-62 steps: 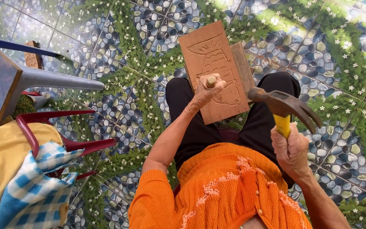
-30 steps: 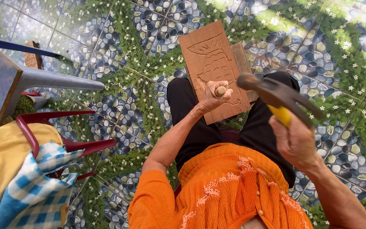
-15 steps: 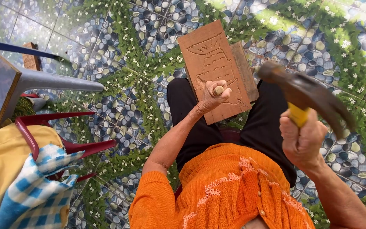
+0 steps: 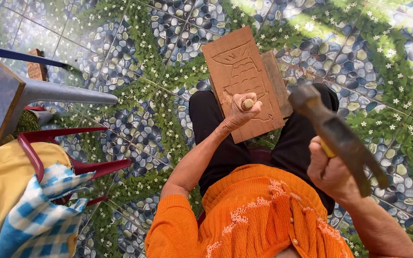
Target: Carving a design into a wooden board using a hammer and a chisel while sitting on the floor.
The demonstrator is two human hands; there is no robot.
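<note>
On the lap, across both black-trousered thighs, lies a brown wooden board (image 4: 244, 81) with a fish-like figure cut into its face, a second wooden slab (image 4: 277, 83) just under its right edge. Left hand (image 4: 242, 109) has its grip closed around a chisel (image 4: 248, 103), only the rounded wooden handle end showing above the fist, tool standing on the board's lower half. Right hand (image 4: 328, 172) grips the yellow handle of a hammer (image 4: 338, 136), dark head raised near the chisel top but apart from it. Orange knitted top (image 4: 264, 215) fills the lower frame. Floor (image 4: 144, 57) is pebble-and-leaf patterned tile. Left side: grey table (image 4: 5, 102), red chair frame (image 4: 63, 153), blue checked cloth (image 4: 39, 210) over yellow fabric (image 4: 1, 191)
</note>
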